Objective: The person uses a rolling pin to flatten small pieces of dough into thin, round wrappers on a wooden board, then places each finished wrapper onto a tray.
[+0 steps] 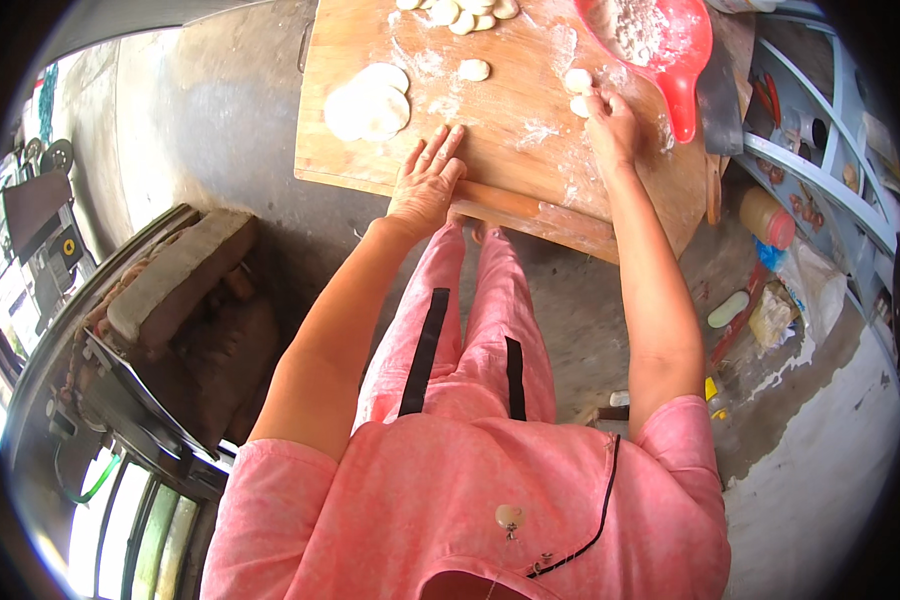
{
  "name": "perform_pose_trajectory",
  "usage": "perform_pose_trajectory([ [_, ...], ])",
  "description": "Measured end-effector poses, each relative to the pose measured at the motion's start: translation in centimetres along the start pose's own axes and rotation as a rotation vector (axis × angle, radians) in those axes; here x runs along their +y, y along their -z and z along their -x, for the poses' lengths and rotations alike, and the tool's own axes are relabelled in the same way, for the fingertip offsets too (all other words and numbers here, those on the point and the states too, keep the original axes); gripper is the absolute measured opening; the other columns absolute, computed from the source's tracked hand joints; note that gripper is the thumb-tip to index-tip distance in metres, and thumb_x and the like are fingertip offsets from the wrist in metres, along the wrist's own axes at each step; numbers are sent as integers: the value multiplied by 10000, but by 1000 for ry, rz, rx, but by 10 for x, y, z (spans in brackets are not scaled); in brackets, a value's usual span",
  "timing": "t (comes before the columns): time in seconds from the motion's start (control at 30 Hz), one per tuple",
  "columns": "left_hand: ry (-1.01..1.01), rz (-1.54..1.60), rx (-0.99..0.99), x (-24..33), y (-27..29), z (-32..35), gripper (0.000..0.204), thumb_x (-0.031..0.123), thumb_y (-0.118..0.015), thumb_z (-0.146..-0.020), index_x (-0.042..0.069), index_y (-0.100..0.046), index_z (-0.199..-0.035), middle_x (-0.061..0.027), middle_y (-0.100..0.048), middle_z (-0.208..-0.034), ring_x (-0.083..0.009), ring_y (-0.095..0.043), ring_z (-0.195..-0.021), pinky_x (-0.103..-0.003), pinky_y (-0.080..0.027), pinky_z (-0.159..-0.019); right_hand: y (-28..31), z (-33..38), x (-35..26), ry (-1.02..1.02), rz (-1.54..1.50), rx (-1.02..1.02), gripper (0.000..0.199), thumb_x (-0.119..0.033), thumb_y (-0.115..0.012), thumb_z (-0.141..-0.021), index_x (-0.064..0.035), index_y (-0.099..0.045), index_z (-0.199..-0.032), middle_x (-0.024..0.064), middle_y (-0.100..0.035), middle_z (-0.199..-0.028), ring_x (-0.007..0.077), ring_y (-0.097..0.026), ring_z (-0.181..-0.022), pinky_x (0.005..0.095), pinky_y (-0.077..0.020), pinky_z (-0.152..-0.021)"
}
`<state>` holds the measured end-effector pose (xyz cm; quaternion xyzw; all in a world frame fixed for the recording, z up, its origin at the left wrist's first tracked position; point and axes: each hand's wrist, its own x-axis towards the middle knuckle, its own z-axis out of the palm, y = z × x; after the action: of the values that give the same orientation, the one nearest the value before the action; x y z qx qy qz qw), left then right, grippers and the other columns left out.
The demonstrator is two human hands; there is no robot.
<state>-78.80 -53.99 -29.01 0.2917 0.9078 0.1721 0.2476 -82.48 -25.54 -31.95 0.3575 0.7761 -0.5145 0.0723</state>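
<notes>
My left hand rests palm down near the front edge of a floured wooden board, its fingers stretched out and holding nothing. Left of it lie flat, round dough wrappers, overlapping one another. My right hand is at the board's right side, fingers closed on a small dough piece. Just beyond that sits a second dough piece. A single flattened dough piece lies mid-board. Along the front edge runs a long wooden bar; I cannot tell whether it is a rolling pin or the board's lip.
A red handled scoop with flour in it stands right of my right hand. Several dough pieces are heaped at the far edge. A blue metal rack is at the right, with a jar and bags near it. A brick-and-concrete structure stands left.
</notes>
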Motion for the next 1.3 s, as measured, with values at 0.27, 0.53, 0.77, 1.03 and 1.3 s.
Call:
perform_pose_trajectory([
  [0.27, 18, -41, -51, 1, 3, 0, 263, 60, -597, -771, 129, -513, -1010, -91, -172, -1555, -247, -133, -1443, -414, -117, -1166, 14, 25, 9, 533, 538, 249, 200, -102, -651, -763, -105, -643, -962, 108, -584, -1003, 297, -555, -985, 381, -463, -839],
  [0.53, 2, -35, -17, 0, -1, 0, 276, 53, -672, -758, 130, -504, -964, -106, -175, -1549, -273, -153, -1435, -442, -162, -1153, 16, 61, 27, 622, 575, 76, 196, -41, -617, -771, -115, -680, -941, 89, -584, -883, 302, -560, -885, 378, -465, -815],
  [0.77, 2, -24, -10, 0, 1, -1, 265, 56, -666, -765, 128, -498, -957, -107, -175, -1549, -275, -155, -1435, -443, -163, -1153, 40, 95, 46, 599, 703, 157, 332, -143, -655, -780, -185, -652, -1109, 25, -599, -1085, 268, -540, -1004, 385, -446, -881],
  [1.03, 17, -21, -65, 7, 5, -4, 231, 49, -598, -793, 121, -510, -994, -104, -161, -1554, -264, -136, -1440, -433, -129, -1161, -13, 49, 45, 610, 748, 255, 724, -436, -493, -892, -113, -221, -1481, 185, -133, -1543, 354, -84, -1430, 578, -58, -1120],
  [1.3, 17, -22, -50, 4, 6, 0, 245, 32, -636, -779, 102, -497, -967, -122, -165, -1547, -294, -134, -1437, -453, -149, -1156, -20, 47, 36, 561, 912, 227, 810, -492, -532, -844, -81, -227, -1472, 183, -160, -1536, 351, -123, -1422, 567, -54, -1125],
])
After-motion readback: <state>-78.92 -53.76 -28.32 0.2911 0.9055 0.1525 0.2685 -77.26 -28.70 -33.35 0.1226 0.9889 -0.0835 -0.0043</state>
